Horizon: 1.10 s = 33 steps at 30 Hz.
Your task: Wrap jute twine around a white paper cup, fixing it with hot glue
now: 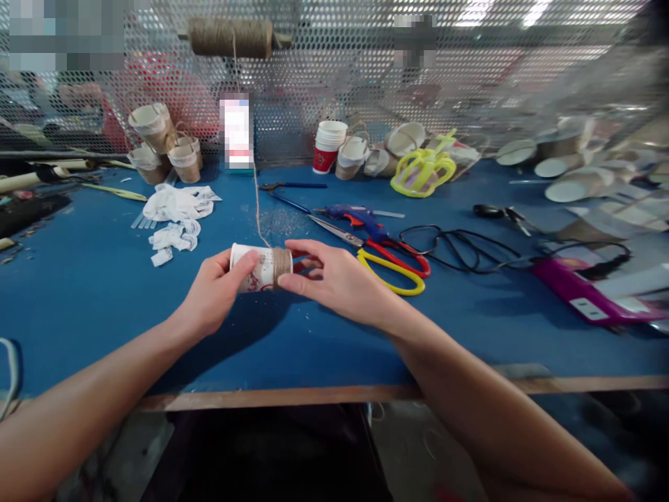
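A white printed paper cup (pixel 264 272) lies on its side just above the blue table. Brown twine (pixel 283 265) is wound in a band round its right end. My left hand (pixel 215 287) grips the cup's left part, thumb across the front. At the wrapped end, my right hand (pixel 337 275) curves its thumb and fingers round the twine and cup edge. From the cup a single strand of twine (pixel 256 202) runs up to a spool (pixel 230 38) mounted on the mesh screen. Part of the cup is covered by my fingers.
Red-and-yellow-handled scissors (pixel 393 279), a blue glue gun (pixel 360 217) and pliers (pixel 295 187) lie beyond my right hand. White strips (pixel 178 204) are at left. Twine-covered cups (pixel 184 159), a stack of paper cups (pixel 329 148) and a purple power strip (pixel 590 296) stand around.
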Tool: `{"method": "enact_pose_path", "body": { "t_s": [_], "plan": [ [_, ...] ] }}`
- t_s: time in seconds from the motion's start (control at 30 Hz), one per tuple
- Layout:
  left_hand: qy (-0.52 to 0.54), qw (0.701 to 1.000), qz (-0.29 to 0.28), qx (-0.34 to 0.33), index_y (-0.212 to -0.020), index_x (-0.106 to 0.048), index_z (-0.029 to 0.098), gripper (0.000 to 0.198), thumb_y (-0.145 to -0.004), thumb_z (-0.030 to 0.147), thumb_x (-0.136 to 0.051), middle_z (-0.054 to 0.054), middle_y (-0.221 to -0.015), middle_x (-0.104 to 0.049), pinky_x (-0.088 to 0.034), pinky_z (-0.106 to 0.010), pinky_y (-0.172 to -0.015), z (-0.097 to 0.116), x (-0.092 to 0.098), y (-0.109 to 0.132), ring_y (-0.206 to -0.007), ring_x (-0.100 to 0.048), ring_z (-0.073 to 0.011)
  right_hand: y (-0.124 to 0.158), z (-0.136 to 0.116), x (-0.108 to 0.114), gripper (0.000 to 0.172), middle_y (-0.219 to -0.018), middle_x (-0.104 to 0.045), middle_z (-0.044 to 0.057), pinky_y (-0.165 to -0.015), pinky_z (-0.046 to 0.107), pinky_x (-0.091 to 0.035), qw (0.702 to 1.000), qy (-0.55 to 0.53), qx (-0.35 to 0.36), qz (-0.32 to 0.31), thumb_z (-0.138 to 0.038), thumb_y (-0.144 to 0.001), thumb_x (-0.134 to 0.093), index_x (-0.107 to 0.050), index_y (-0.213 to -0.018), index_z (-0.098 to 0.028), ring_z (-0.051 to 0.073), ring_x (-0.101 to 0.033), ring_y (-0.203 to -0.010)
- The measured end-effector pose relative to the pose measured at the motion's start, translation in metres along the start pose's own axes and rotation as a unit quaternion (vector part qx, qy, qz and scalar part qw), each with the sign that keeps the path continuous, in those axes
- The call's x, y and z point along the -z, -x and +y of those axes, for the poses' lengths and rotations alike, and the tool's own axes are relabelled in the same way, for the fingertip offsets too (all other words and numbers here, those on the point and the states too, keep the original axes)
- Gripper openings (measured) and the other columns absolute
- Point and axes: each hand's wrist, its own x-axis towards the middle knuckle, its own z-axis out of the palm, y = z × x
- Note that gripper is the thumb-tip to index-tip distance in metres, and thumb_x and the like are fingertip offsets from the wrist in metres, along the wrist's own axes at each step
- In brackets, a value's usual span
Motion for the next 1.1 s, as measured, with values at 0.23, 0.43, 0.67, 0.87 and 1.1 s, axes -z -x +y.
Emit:
{"method": "enact_pose_path", "body": {
  "t_s": [0.23, 0.43, 0.67, 0.87, 1.1],
  "plan": [
    [-0.001, 1.0, -0.014, -0.001, -0.085, -0.065, 0.012, 0.024, -0.074, 0.033, -0.061, -0.001, -0.073, -0.065, -0.043, -0.021, -0.062, -0.003, 0.001, 0.001, -0.064, -0.055, -0.0097, 0.001, 0.007, -0.011, 0.057, -0.109, -0.059, 0.015, -0.077, 0.037, -0.049, 0.998, 0.048, 0.023, 0.033, -0.035, -0.068, -0.065, -0.049, -0.117, -0.011, 0.022, -0.059, -0.092],
    [0.029, 0.999, -0.031, 0.015, -0.083, -0.065, 0.013, 0.023, -0.071, 0.033, -0.065, 0.0, -0.071, -0.065, -0.042, -0.019, -0.062, -0.002, 0.001, 0.0, -0.063, -0.055, -0.0084, 0.001, 0.007, -0.012, 0.05, -0.106, -0.06, 0.013, -0.077, 0.038, -0.049, 0.997, 0.056, 0.028, 0.046, -0.031, -0.067, -0.066, -0.051, -0.111, -0.012, 0.022, -0.059, -0.092],
    [0.12, 0.983, -0.084, 0.108, -0.073, -0.066, 0.01, 0.028, -0.071, 0.038, -0.065, -0.002, -0.066, -0.065, -0.042, -0.019, -0.056, 0.008, 0.003, -0.003, -0.058, -0.056, -0.0096, 0.002, 0.007, -0.011, 0.044, -0.104, -0.054, 0.009, -0.073, 0.034, -0.051, 0.987, 0.086, 0.126, 0.05, -0.025, -0.068, -0.064, -0.049, -0.108, -0.015, 0.018, -0.057, -0.089],
    [0.128, 0.978, -0.118, 0.113, -0.076, -0.067, 0.007, 0.036, -0.07, 0.043, -0.064, -0.006, -0.067, -0.065, -0.043, -0.02, -0.058, 0.012, 0.008, -0.005, -0.061, -0.058, -0.0121, 0.002, 0.008, -0.012, 0.043, -0.108, -0.05, 0.01, -0.077, 0.034, -0.051, 0.969, 0.115, 0.209, 0.062, -0.017, -0.07, -0.062, -0.044, -0.109, -0.017, 0.018, -0.05, -0.099],
    [0.111, 0.985, -0.097, 0.09, -0.071, -0.067, 0.011, 0.03, -0.07, 0.041, -0.065, -0.002, -0.06, -0.063, -0.041, -0.018, -0.051, 0.008, 0.009, -0.005, -0.054, -0.054, -0.0088, 0.001, 0.008, -0.01, 0.046, -0.107, -0.05, 0.01, -0.077, 0.035, -0.051, 0.975, 0.077, 0.2, 0.05, -0.025, -0.068, -0.067, -0.045, -0.107, -0.017, 0.018, -0.051, -0.098]
  ]
}}
